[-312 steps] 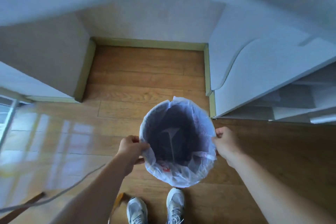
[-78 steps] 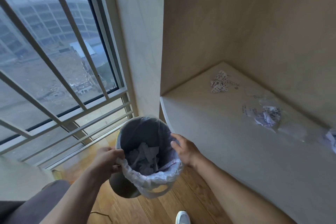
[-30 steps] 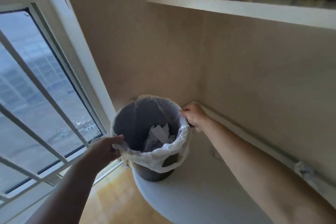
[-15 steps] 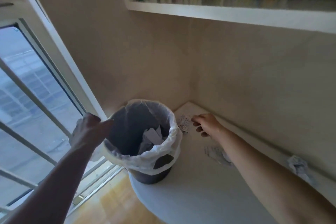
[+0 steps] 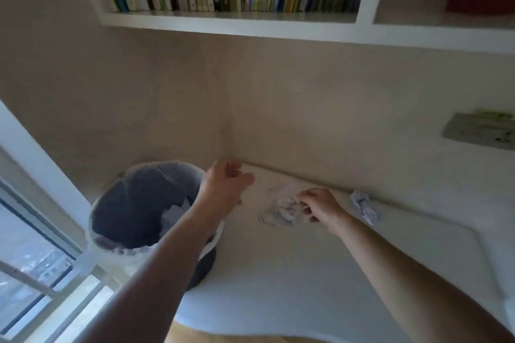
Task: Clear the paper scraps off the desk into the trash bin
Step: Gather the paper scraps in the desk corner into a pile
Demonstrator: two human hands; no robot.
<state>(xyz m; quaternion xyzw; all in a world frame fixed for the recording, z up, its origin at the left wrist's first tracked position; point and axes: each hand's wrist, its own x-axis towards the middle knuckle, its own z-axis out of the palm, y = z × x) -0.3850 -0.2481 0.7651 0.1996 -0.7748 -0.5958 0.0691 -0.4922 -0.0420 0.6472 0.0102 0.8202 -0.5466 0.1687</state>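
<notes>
dark round plastic trash bin (image 5: 145, 203) with thin white liner, paper inside, on left end of pale smooth surface (image 5: 306, 273) | crumpled printed paper scraps (image 5: 284, 209) mid-surface, another wad (image 5: 363, 205) by beige wall | left hand (image 5: 223, 186) over bin rim, grip loosely curled, empty | right hand (image 5: 320, 207) grip pinching scraps

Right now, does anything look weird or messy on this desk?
Yes. The trash bin stands up on the desk rather than on the floor, near its left edge. Crumpled paper scraps litter the desktop by the right hand, and another paper ball lies near the wall.
</notes>
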